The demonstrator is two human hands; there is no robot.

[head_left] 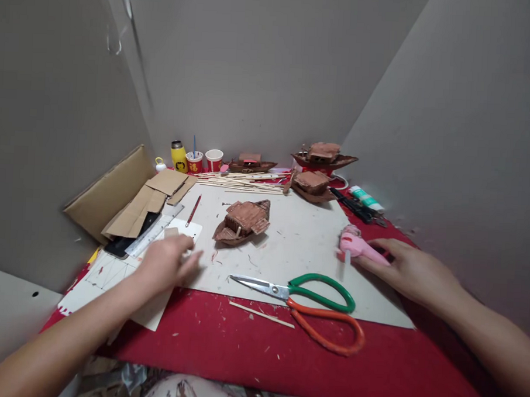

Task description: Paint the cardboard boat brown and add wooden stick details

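Observation:
My right hand (402, 266) is closed around the handle of a pink hot glue gun (358, 247), whose white glue stick or nozzle points down at the right side of the pale board. My left hand (168, 261) hovers over the paper sheets at the left, thumb and fingers apart, slightly blurred by motion. Beside its fingertips is a small piece of cardboard (171, 233); whether they touch I cannot tell. Between both hands, a brown model boat (244, 218) with a roofed cabin rests on the board. Scissors (282, 291) with green and orange handles lie open in front of it.
Behind stand more model boats (313, 183), wooden sticks (243, 181), paper cups (214, 160) and a yellow bottle (178, 156). Cardboard pieces (137, 207), a clear ruler (151, 234) and a red pen (194, 210) lie left. One thin stick (261, 314) is near the scissors. Grey walls enclose the table.

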